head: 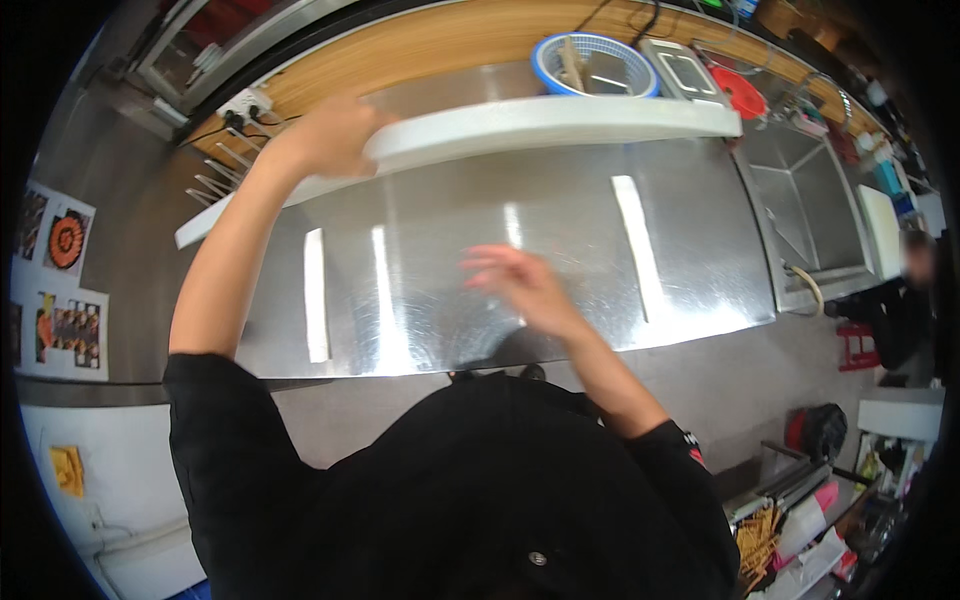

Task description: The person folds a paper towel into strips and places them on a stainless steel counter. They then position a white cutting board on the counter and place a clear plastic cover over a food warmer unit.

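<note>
A long white slab (555, 124), apparently a plastic cutting board, stands on edge along the back of a stainless steel table (457, 195). My left hand (334, 139) is blurred and grips the slab's upper edge left of its middle. Over the middle of the table is my right hand (517, 281), also blurred, with its fingers apart and nothing in them. Two white strips lie on the steel, a left strip (316, 296) and a right strip (637, 247). Bright streaks between them look like lamp reflections.
Behind the slab are a blue-rimmed basket (541, 64) with things in it, a scale (682, 71) and a red bowl (739, 91). A steel sink (799, 202) adjoins the table on the right. Beyond it is another person (896, 322). Photo sheets (64, 285) lie at left.
</note>
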{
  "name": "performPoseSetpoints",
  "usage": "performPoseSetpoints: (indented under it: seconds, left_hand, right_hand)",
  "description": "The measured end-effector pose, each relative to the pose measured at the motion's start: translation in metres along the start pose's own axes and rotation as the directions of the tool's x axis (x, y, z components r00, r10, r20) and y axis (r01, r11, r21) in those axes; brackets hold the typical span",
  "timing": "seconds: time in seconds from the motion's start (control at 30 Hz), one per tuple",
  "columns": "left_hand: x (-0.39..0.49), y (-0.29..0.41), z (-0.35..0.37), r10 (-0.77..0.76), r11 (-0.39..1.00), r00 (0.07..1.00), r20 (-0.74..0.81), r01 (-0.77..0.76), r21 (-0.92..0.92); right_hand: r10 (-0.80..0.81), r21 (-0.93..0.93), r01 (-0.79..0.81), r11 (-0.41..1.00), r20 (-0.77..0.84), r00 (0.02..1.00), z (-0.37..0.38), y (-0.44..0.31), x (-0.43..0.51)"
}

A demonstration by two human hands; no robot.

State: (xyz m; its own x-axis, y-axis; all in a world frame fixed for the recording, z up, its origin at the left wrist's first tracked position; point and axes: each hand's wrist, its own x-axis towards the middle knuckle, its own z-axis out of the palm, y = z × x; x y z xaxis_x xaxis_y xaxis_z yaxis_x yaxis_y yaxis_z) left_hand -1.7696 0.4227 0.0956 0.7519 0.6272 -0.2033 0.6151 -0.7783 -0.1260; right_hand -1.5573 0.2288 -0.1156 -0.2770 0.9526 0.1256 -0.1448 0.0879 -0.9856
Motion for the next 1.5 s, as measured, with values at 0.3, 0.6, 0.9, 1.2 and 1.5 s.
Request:
performPoseSetpoints:
  seconds: [0.3,0.6,0.9,1.2,1.5]
  left_hand:
    - [-0.082,0.110,0.158,-0.069,0.972,0.941,-0.332,-0.011,-0.234]
    - [-0.110,0.159,0.235,-0.333,0.935,0.722,-0.607,0.170,-0.310]
    - [-0.213,0.098,0.326,-0.807,0.588,0.086,-0.584,0.211,-0.781]
    - [-0.273,-0.015,0.396,-0.943,-0.152,0.059,0.328,0.801,-0.579]
    - [-0.265,0.031,0.411,-0.989,-0.111,-0.031,0.147,0.813,-0.572]
  right_hand:
    - [0.338,0.907,0.065,0.417,-0.221,0.915,0.084,0.024,0.014]
    - [0.648,0.962,-0.046,0.270,-0.147,0.748,0.072,0.036,-0.013]
    - [0.633,0.934,-0.044,0.355,-0.206,0.746,0.072,-0.013,0.003]
    - [0.660,0.941,-0.063,0.332,-0.184,0.729,0.053,-0.030,0.017]
    - [0.662,0.920,-0.123,0.371,-0.169,0.730,0.038,-0.043,0.035]
